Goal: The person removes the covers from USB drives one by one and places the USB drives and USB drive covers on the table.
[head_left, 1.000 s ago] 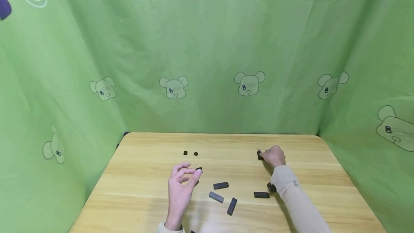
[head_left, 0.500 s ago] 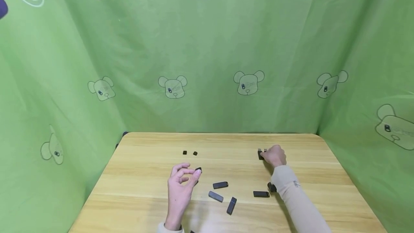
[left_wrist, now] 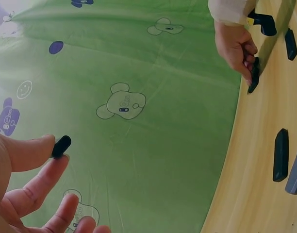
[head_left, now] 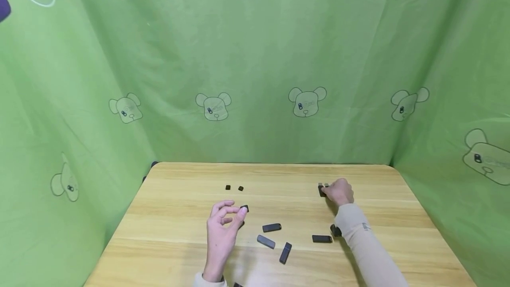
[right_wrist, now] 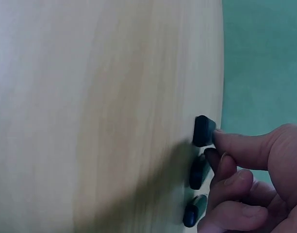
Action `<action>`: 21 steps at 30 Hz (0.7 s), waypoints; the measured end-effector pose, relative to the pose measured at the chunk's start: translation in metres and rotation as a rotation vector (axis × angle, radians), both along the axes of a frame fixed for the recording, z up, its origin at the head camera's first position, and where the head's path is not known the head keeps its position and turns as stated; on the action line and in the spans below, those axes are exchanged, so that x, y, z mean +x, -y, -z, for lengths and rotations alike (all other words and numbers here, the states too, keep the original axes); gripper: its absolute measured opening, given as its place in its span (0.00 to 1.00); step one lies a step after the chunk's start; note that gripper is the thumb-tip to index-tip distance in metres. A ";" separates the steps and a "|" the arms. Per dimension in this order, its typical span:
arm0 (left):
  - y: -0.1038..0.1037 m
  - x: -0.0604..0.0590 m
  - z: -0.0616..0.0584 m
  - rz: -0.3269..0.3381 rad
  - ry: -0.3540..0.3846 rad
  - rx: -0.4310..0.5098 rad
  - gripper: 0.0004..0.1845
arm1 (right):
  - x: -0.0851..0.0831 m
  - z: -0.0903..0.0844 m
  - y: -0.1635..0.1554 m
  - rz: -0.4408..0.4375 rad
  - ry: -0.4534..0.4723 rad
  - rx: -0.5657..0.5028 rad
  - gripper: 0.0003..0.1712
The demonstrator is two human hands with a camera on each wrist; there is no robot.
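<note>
My left hand hovers over the middle of the wooden table and pinches a small black cap between thumb and index finger. The left wrist view shows the same cap at the fingertips. My right hand rests at the far right of the table. Its curled fingers grip a black stick. In the right wrist view the thumb touches the end of a black piece, and two more dark ends show under the fingers.
Loose black sticks lie between the hands, with two more by my right sleeve. Two small black caps sit farther back. Green printed cloth walls in the table on three sides.
Almost nothing has moved. A second small dark piece now shows beside the stick at my right hand's fingertips. The left hand holds still with the cap.
</note>
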State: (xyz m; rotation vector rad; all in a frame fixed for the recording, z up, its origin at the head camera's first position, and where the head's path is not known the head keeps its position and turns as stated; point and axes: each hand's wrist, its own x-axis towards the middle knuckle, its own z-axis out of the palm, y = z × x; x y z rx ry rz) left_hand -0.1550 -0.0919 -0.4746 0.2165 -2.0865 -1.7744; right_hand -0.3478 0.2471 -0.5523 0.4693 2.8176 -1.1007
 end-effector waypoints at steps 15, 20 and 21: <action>0.030 -0.057 0.011 -0.076 0.120 -0.233 0.09 | 0.023 -0.063 0.021 -0.082 -0.260 -0.038 0.20; 0.041 -0.085 0.021 -0.106 0.180 -0.330 0.09 | 0.042 -0.091 0.035 -0.137 -0.369 -0.048 0.18; 0.043 -0.091 0.024 -0.106 0.184 -0.347 0.09 | 0.045 -0.095 0.037 -0.144 -0.396 -0.038 0.17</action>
